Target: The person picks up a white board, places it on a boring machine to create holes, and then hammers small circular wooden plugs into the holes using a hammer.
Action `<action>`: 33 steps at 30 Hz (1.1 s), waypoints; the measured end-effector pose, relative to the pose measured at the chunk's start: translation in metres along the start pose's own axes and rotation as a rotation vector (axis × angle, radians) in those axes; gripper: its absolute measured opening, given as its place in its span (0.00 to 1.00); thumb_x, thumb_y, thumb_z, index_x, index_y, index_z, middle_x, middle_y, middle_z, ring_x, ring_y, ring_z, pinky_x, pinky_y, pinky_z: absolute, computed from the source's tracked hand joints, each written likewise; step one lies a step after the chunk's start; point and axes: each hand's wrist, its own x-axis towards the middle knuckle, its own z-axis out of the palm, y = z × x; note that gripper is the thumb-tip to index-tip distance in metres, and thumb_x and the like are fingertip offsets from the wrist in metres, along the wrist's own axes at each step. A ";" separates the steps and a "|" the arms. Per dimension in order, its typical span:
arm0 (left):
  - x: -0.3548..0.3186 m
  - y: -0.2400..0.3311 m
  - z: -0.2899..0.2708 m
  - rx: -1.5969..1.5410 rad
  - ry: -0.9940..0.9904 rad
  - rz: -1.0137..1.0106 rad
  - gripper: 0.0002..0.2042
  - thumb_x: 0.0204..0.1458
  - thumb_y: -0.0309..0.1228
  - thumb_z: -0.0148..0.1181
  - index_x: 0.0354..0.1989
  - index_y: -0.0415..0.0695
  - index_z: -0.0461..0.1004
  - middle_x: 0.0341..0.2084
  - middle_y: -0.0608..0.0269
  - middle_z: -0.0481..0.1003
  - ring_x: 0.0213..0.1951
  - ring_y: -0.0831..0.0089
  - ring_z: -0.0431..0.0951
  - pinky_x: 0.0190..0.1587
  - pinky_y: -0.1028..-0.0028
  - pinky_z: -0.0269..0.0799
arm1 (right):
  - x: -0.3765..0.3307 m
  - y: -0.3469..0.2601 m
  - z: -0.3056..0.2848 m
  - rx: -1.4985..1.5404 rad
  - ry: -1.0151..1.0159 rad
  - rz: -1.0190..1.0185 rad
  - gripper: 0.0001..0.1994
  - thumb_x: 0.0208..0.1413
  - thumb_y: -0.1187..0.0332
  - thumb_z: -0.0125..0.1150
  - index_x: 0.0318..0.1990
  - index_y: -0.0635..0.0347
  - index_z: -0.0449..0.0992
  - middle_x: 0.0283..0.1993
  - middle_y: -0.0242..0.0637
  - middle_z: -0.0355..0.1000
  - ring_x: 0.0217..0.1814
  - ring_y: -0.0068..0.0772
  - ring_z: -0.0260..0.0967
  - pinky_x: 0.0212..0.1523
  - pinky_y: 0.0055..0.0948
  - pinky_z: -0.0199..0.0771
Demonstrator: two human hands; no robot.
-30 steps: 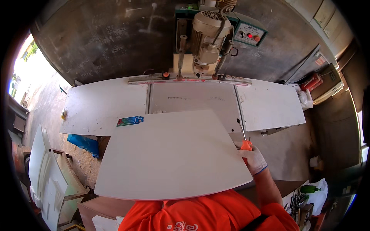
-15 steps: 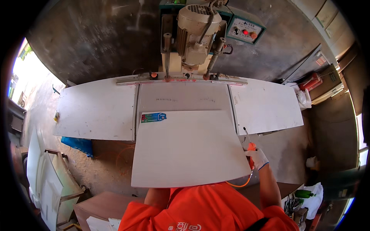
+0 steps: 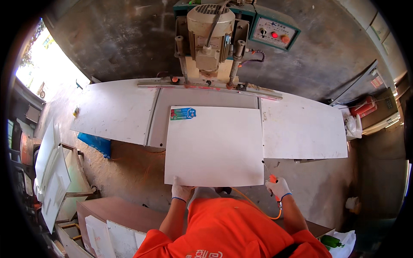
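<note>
A white rectangular panel (image 3: 215,146) with a blue and green sticker (image 3: 183,113) at its far left corner lies over the front of the machine's table. My left hand (image 3: 181,189), in a white glove, grips the panel's near edge at the left corner, thumb on top and fingers hidden below. In my gloved right hand (image 3: 278,188) is an orange air blow gun (image 3: 273,179). Its thin nozzle points up and left, with the tip beside the panel's right edge near the front corner. An orange hose (image 3: 249,200) runs from the gun toward my body.
Behind the panel stands a drilling machine with a large motor (image 3: 211,32) and a fence rail (image 3: 249,91). White table wings (image 3: 116,109) extend both ways. A control box (image 3: 275,33) hangs at the upper right. More panels (image 3: 51,172) lean at the left; a blue bag (image 3: 94,144) sits below.
The panel has shifted farther onto the table and levelled out. My left hand now shows at its near left corner. The right hand with the blow gun has come lower, near the front corner.
</note>
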 end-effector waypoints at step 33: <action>0.108 0.063 0.076 1.028 0.081 0.089 0.18 0.62 0.44 0.60 0.33 0.39 0.76 0.24 0.61 0.77 0.20 0.71 0.76 0.23 0.72 0.76 | 0.109 0.004 0.036 0.686 0.144 -0.025 0.15 0.57 0.82 0.60 0.49 0.65 0.66 0.38 0.43 0.73 0.33 0.43 0.77 0.37 0.47 0.84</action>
